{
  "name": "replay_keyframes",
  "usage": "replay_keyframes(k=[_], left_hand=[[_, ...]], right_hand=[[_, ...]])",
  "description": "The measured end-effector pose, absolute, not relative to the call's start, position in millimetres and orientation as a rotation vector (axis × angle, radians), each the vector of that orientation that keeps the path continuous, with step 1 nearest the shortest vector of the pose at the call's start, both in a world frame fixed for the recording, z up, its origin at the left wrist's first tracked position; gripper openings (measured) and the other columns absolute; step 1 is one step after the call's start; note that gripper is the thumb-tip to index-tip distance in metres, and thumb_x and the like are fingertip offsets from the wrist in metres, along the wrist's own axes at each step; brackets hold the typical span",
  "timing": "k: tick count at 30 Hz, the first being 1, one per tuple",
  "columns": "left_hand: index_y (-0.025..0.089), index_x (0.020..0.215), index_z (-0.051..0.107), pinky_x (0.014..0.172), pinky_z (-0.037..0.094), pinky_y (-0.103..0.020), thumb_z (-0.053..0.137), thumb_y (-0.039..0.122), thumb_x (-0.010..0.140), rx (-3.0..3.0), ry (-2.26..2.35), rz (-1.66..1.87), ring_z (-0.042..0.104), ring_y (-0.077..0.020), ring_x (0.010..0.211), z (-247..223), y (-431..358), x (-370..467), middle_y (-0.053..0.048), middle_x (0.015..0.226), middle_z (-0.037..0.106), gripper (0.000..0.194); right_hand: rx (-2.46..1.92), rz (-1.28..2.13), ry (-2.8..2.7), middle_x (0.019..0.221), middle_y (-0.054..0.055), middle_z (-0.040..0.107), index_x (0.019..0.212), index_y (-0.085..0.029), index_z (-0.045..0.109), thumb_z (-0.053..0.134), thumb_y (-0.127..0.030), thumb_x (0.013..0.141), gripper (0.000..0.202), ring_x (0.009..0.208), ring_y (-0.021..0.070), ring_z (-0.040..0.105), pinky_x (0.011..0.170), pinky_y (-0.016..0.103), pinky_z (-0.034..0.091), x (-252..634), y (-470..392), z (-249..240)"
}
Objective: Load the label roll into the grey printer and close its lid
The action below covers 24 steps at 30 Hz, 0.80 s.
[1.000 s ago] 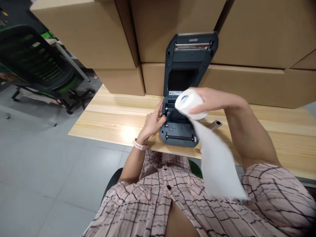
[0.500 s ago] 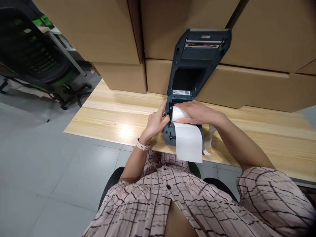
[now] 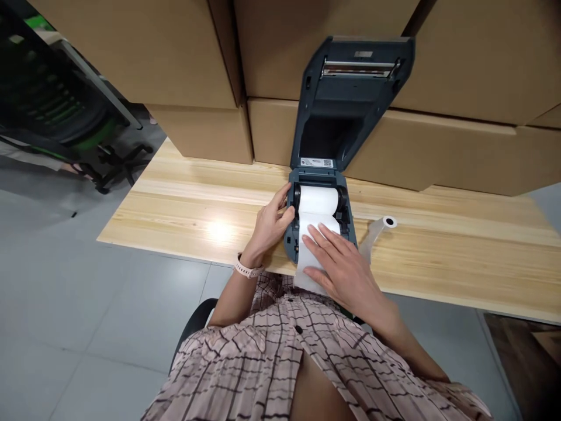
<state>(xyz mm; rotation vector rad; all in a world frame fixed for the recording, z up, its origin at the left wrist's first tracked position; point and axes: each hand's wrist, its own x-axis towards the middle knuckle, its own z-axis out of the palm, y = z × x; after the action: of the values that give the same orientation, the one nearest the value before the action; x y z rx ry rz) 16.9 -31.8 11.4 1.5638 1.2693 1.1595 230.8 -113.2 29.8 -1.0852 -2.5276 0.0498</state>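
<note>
A dark grey label printer (image 3: 292, 234) stands on the wooden table with its lid (image 3: 355, 93) raised. Inside it lies a white paper roll (image 3: 318, 200), its loose strip (image 3: 309, 263) running toward me over the printer's front. My left hand (image 3: 270, 225) rests at the printer's left side, thumb and fingers apart on its edge. Flat on the paper strip lies my right hand (image 3: 339, 263), fingers stretched out. To the right of the printer is a small roll (image 3: 389, 222) with a dark core and a thin unwound strip.
Large cardboard boxes (image 3: 456, 152) are stacked along the back of the wooden table (image 3: 451, 240), close behind the raised lid. An office chair (image 3: 52, 111) and a desk stand on the grey floor at the far left.
My right hand has moved from the roll toward me onto the paper strip, uncovering the roll. The small roll at right now shows. My left hand stays at the printer's side.
</note>
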Motion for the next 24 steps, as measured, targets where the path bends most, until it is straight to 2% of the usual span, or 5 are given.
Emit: replay_keyframes(k=[6, 11, 16, 19, 24], left_hand=[[0.023, 0.16, 0.043, 0.123, 0.044, -0.046, 0.053, 0.04, 0.1, 1.439, 1.043, 1.192, 0.046, -0.0273, 0.154, 7.4, -30.4, 20.8, -0.012, 0.167, 0.048, 0.063], [0.025, 0.16, 0.043, 0.127, 0.04, -0.048, 0.056, 0.045, 0.1, 1.413, 1.04, 1.187, 0.044, -0.0276, 0.156, 5.0, -28.6, 20.4, -0.011, 0.168, 0.047, 0.065], [0.026, 0.16, 0.042, 0.133, 0.031, -0.049, 0.059, 0.048, 0.1, 1.358, 1.048, 1.198, 0.039, -0.0277, 0.16, 10.9, -36.0, 21.9, -0.011, 0.172, 0.04, 0.067], [0.028, 0.168, 0.026, 0.135, 0.028, -0.051, 0.059, 0.048, 0.102, 1.213, 1.064, 1.17, 0.029, -0.0293, 0.164, 16.3, -58.9, 25.9, -0.011, 0.178, 0.028, 0.076], [0.039, 0.171, 0.009, 0.134, 0.03, -0.054, 0.068, 0.053, 0.097, 1.191, 1.117, 1.07, 0.021, -0.0345, 0.167, 13.1, -110.8, 33.0, -0.005, 0.182, 0.014, 0.095]], right_hand=[[-1.103, 0.183, -2.519, 0.169, 0.006, 0.043, 0.172, -0.039, 0.001, 0.051, -0.049, 0.107, 0.083, 0.158, 0.0325, 0.041, 0.117, 0.062, 0.049, 231.7, -114.4, 28.8], [-1.1, 0.207, -2.509, 0.17, 0.004, 0.043, 0.172, -0.04, 0.006, 0.051, -0.049, 0.107, 0.08, 0.159, 0.0307, 0.04, 0.119, 0.061, 0.048, 234.1, -113.8, 29.3], [-1.084, 0.208, -2.517, 0.169, 0.006, 0.044, 0.171, -0.036, 0.02, 0.052, -0.051, 0.107, 0.073, 0.159, 0.0305, 0.04, 0.12, 0.06, 0.049, 233.0, -112.9, 29.7], [-1.08, 0.247, -2.497, 0.167, 0.008, 0.047, 0.167, -0.032, 0.036, 0.053, -0.052, 0.106, 0.066, 0.159, 0.0314, 0.041, 0.12, 0.061, 0.048, 234.4, -114.3, 31.3], [-0.916, 0.59, -2.328, 0.156, 0.0, 0.062, 0.15, -0.044, 0.059, 0.059, -0.049, 0.105, 0.045, 0.145, 0.0283, 0.059, 0.118, 0.061, 0.053, 257.5, -96.2, 58.7]])
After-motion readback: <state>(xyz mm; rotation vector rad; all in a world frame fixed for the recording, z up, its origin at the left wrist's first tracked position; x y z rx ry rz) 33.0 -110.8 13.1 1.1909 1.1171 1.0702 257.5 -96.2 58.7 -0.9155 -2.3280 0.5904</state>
